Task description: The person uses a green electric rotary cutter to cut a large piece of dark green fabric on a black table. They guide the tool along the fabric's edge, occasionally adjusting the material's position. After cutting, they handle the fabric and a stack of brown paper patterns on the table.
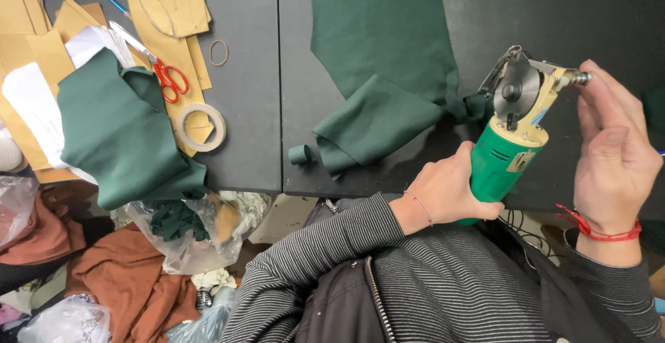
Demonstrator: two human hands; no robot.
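My left hand (450,191) grips the green body of a hand-held rotary fabric cutter (506,152), held upright with its round steel blade (516,90) on top. My right hand (613,149) is raised beside the cutter head, and its fingertips touch a small metal knob at the top right of the blade guard. Both wrists wear thin red strings. A length of dark green fabric (381,59) lies on the black table (263,128) just left of the cutter, one end folded over.
At the left lie brown paper pattern pieces (166,4), red-handled scissors (166,76), a roll of tape (201,127), a rubber band (219,52) and a folded green cloth (118,135). Below the table edge are plastic bags and rust-brown fabric (131,281).
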